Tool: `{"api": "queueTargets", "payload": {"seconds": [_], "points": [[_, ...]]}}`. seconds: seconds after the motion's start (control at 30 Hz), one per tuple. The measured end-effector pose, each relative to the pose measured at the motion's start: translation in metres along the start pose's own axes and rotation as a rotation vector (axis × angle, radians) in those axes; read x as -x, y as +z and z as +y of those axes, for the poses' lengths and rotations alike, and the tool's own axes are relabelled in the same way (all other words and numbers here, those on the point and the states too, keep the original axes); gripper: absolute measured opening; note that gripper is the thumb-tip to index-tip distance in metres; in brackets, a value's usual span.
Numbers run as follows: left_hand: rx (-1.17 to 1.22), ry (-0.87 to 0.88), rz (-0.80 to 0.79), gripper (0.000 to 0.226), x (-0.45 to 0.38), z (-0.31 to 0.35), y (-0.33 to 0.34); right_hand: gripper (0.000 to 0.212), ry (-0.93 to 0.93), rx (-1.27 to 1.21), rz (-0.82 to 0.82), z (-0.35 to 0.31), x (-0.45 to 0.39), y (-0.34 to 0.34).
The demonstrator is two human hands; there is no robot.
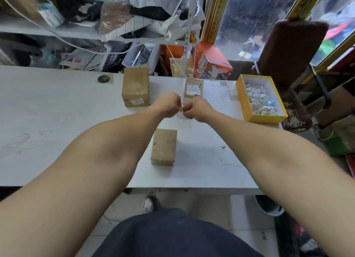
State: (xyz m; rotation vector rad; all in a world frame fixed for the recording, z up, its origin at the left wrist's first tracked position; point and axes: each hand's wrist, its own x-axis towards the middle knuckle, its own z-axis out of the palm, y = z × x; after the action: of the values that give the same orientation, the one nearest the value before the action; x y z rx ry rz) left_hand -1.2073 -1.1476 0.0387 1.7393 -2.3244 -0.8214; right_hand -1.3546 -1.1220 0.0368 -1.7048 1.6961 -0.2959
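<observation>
My left hand (169, 105) and my right hand (197, 109) meet above the middle of the white table (57, 122), fingers curled. Between their fingertips they pinch a small clear plastic bag (181, 112); what it holds is too small to tell. A plain brown cardboard box (163, 146) lies on the table just in front of the hands. A larger brown box with a "0275" label (136, 86) stands behind and left of them. A small brown box with a white label (193, 87) stands right behind the hands.
A yellow open box (242, 95) with several small clear packets sits at the table's right edge. Cluttered shelves with bags, cables and an orange carton (211, 62) stand behind the table. A worn brown chair (288, 51) stands to the right.
</observation>
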Motion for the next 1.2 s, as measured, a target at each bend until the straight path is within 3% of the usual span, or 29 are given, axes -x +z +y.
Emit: {"api": "queueTargets", "payload": {"seconds": [0.27, 0.4, 0.5, 0.7, 0.87, 1.03, 1.2], "points": [[0.142, -0.062, 0.02, 0.008, 0.012, -0.006, 0.007, 0.035, -0.019, -0.02, -0.161, 0.008, 0.01, -0.002], [0.243, -0.034, -0.009, 0.01, 0.015, -0.004, 0.017, 0.012, -0.041, 0.106, -0.111, 0.014, 0.009, 0.002], [0.273, 0.011, -0.065, 0.013, 0.015, 0.0, 0.021, 0.015, -0.014, 0.164, -0.097, 0.017, 0.008, 0.003], [0.165, 0.087, -0.143, 0.045, 0.019, 0.0, 0.016, 0.017, 0.061, 0.118, -0.052, 0.022, 0.008, -0.008], [0.047, 0.128, -0.052, 0.051, 0.022, 0.003, 0.024, 0.014, 0.14, -0.111, -0.123, 0.022, 0.008, -0.01], [0.079, 0.059, 0.113, 0.025, 0.016, 0.009, 0.036, 0.013, 0.141, -0.258, -0.121, 0.022, 0.009, -0.015], [0.071, -0.017, 0.161, 0.014, 0.014, 0.017, 0.038, 0.01, 0.095, -0.15, -0.036, 0.02, 0.012, -0.023]]}}
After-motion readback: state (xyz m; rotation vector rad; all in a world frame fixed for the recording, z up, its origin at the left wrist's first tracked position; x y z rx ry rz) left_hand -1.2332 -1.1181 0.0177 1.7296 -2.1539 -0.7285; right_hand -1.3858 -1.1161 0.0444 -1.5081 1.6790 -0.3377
